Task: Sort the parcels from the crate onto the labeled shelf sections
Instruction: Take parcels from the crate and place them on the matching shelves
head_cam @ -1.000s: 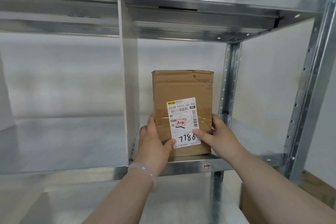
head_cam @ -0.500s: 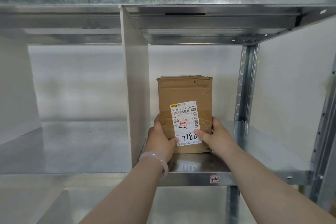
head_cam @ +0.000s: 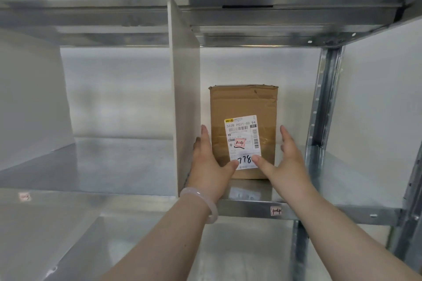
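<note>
Galvanized shelf [head_cam: 342, 180] carries one upright parcel [head_cam: 243, 107] beside its divider [head_cam: 182, 98].
Left hand [head_cam: 210, 166] and right hand [head_cam: 285, 164], both spread open, thumbs touching the label.

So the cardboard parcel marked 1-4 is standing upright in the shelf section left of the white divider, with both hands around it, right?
Not quite. The head view shows the cardboard parcel standing upright to the right of the white divider, above the 1-4 shelf tag. The left hand and right hand are around it.
</note>
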A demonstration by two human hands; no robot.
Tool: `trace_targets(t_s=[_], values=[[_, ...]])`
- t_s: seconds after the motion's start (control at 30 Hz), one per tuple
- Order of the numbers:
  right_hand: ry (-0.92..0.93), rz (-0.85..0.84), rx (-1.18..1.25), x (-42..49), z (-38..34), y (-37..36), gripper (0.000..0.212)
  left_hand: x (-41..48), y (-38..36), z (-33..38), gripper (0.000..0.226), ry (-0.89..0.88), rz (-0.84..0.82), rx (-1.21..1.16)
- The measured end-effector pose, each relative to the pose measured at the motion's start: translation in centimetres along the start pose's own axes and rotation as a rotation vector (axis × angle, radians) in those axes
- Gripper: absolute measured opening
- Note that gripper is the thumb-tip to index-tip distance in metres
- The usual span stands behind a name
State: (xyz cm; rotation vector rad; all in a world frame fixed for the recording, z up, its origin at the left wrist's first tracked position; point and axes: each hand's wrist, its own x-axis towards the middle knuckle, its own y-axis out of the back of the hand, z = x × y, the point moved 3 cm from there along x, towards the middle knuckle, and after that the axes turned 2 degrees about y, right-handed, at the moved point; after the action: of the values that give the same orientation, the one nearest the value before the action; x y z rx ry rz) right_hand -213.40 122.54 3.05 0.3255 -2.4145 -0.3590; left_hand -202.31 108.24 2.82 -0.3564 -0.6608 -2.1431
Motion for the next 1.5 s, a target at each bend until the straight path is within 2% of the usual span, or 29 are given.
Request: trace_targets(t_s=[0.1,0.2,0.43,0.5,0.63,0.73,0.8,0.9,0.97,1.23,1.43,1.5], values=[[0.190,0.035,0.001,-2.7,-2.6,0.1,0.092,-2.3,0.7,1.1,0.097,-0.166,0.039,0.031],[0.395,-0.090,0.076,-4.5,-5.0,-1.4,0.078,-4.4,2.6,1.2,0.076,-0.240,0.087,0.018],[0.469,-0.378,0.296,-8.3,-9.3,-9.4,0.057,-8.0,11.8,-2.9,0.064,-0.209,0.264,0.077],[0.511,-0.294,0.201,-9.8,-10.5,-12.1,0.049,-8.8,14.9,-4.5,0.061,-0.175,0.293,0.108],[0.522,0.047,0.088,-12.6,-12.2,-15.7,0.052,-10.6,21.8,-8.2,0.058,-0.114,0.354,0.159],[0.538,0.091,0.116,-15.4,-14.2,-19.8,0.053,-12.1,27.3,-11.0,0.058,-0.070,0.373,0.207],[0.574,-0.042,0.191,-17.7,-16.8,-24.0,0.054,-13.2,31.4,-12.9,0.058,-0.035,0.388,0.246],[0.564,-0.370,0.316,-22.2,-21.9,-31.5,0.057,-15.1,38.3,-15.6,0.058,0.006,0.420,0.289],[0.568,-0.497,0.355,-25.3,-25.2,-36.2,0.059,-16.7,43.2,-17.6,0.058,0.041,0.451,0.313],[0.547,-0.795,0.532,-37.0,-36.7,-50.5,0.051,-23.2,60.7,-25.1,0.057,0.179,0.595,0.345],[0.547,-0.950,0.612,-42.1,-42.4,-58.5,0.048,-26.4,69.8,-29.6,0.053,0.273,0.696,0.381],[0.545,-0.991,0.625,-43.2,-43.8,-61.7,0.050,-26.9,72.3,-31.2,0.058,0.295,0.745,0.394]])
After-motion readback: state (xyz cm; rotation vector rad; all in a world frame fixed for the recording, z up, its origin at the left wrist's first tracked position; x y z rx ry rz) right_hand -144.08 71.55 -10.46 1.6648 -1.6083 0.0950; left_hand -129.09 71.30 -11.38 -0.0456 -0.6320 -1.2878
